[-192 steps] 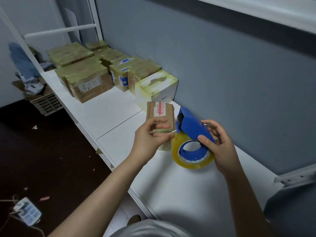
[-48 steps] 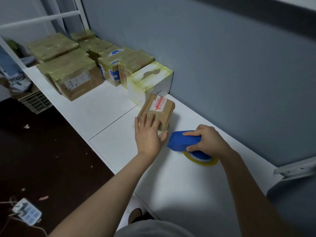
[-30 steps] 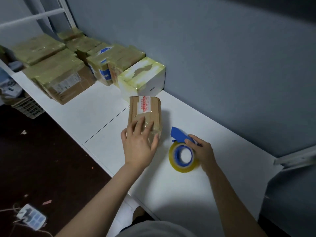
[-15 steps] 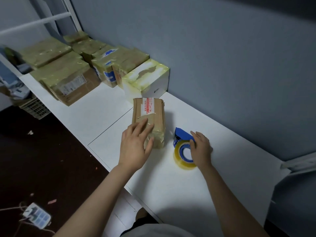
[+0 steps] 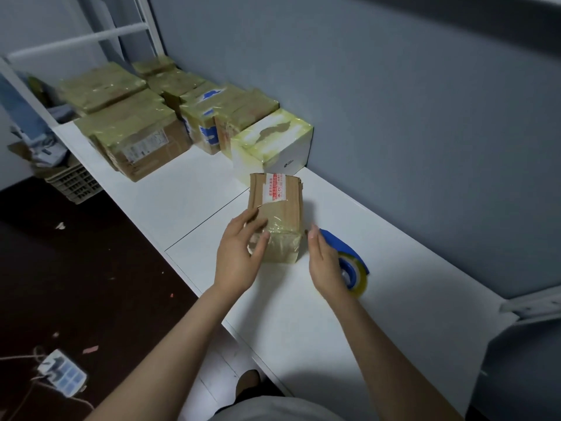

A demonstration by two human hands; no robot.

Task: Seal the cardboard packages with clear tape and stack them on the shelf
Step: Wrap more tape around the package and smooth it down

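- Cups the near left corner of the small package [image 5: 276,208] with the left hand [image 5: 239,256], fingers curved along the left edge and thumb bent across the near end.
- Holds the right hand [image 5: 326,265] flat and gripping nothing, fingers straight, edge-on just beside the package's right side; impossible to tell whether touching or a little apart.
- Leaves the blue tape dispenser [image 5: 337,243] lying on the shelf [image 5: 303,314] just behind the right hand, partly hidden by it, with the yellowish roll showing at the near side.
- Has the package lying flat on the white shelf, close to the wall, just short of a taped white box [image 5: 273,144], glossy clear tape wrapped over the near end and a red-printed strip across the far half.
- Further out along the shelf: a row of taped packages [image 5: 136,138] standing close together, some piled two high, all under a yellow-green sheen of tape.
- By the look of it, taping of this package done or nearly so, judging from the dispenser out of hand and both hands framing the box.
- Left to do, most likely: lifting or sliding it over to join the row by the white box. No unsealed packages in view, so no telling what remains beyond this one.
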